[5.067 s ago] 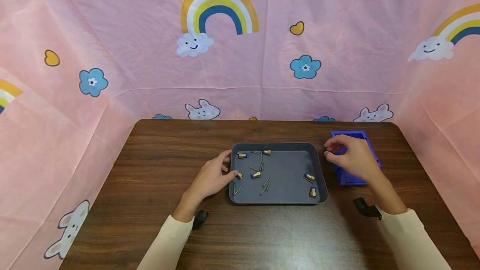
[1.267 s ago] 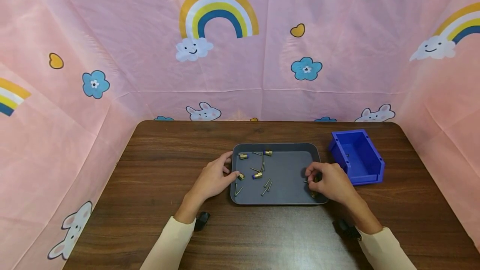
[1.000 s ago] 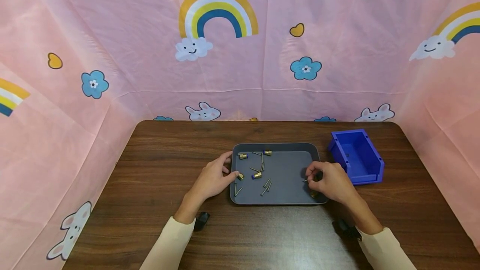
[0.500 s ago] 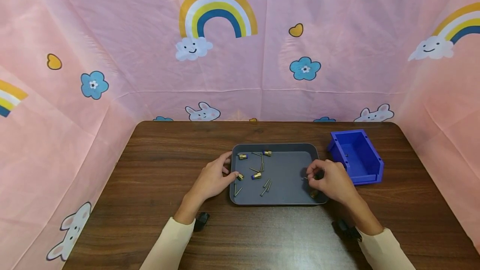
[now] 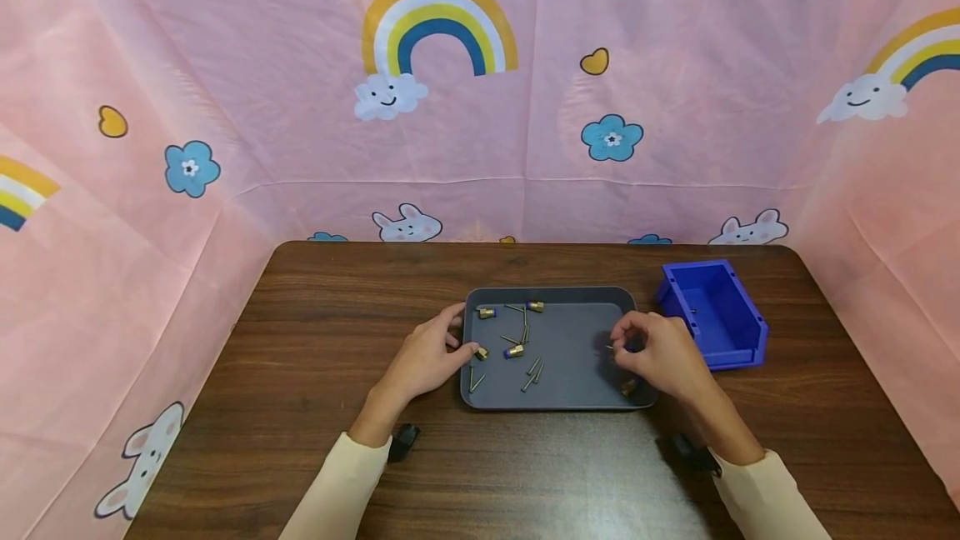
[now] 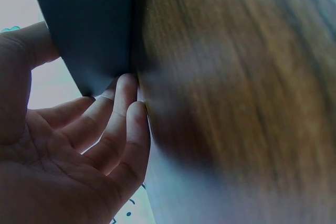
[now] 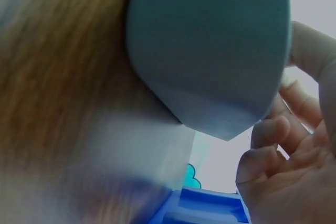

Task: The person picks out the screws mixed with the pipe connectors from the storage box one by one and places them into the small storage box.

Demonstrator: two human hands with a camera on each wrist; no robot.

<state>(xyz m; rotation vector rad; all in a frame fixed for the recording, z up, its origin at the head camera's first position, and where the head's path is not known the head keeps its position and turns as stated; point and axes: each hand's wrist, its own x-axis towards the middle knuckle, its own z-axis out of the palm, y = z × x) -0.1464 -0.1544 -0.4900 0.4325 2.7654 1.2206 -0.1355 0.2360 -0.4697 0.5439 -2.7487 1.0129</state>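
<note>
A grey tray (image 5: 573,394) stands on the wooden table with several brass fittings with blue ends, such as one fitting (image 5: 513,352), and several thin screws (image 5: 533,376). My left hand (image 5: 429,357) grips the tray's left side, thumb over the rim by another brass fitting (image 5: 482,352). In the left wrist view, the left fingers (image 6: 126,95) lie along the tray's outer wall. Over the tray's right end, my right hand (image 5: 663,354) pinches a small screw (image 5: 611,347) between thumb and index finger. The hand partly hides the things beneath it, with a fitting (image 5: 628,387) showing below.
Right of the tray stands a blue bin (image 5: 738,332), its low front side facing the person, with a small screw (image 5: 693,311) inside. The wooden table (image 5: 360,290) extends around both. Pink patterned cloth (image 5: 480,148) encloses the back and sides.
My right hand has come from over the blue bin to the tray's right end, where it now pinches a screw and has risen slightly. The left hand keeps its place on the tray.
</note>
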